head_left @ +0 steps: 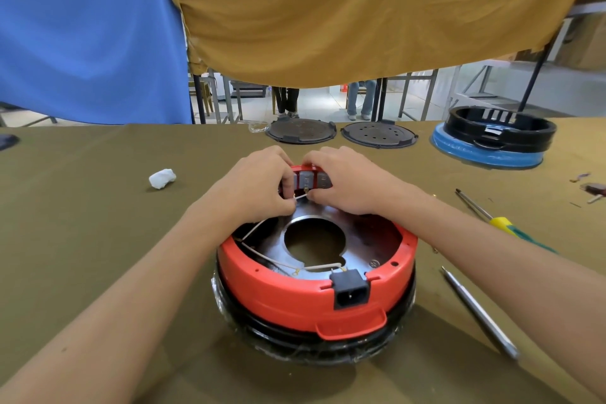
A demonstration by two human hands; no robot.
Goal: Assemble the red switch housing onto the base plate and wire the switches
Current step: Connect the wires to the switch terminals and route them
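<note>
Red switch housing (308, 179) gripped by left hand (259, 185) and right hand (347, 182), white wire (300, 197) pinched, no legible markings

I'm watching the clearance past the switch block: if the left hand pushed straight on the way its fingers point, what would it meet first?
The left hand points forward and right, so it would likely meet the red switch housing at once, then the right hand. Depth is unclear.

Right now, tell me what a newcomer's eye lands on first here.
The round red housing at centre, with a black power socket on its near wall. At its far rim, the left hand and right hand work a white wire at the red switch block. A yellow-handled screwdriver lies to the right.
</note>
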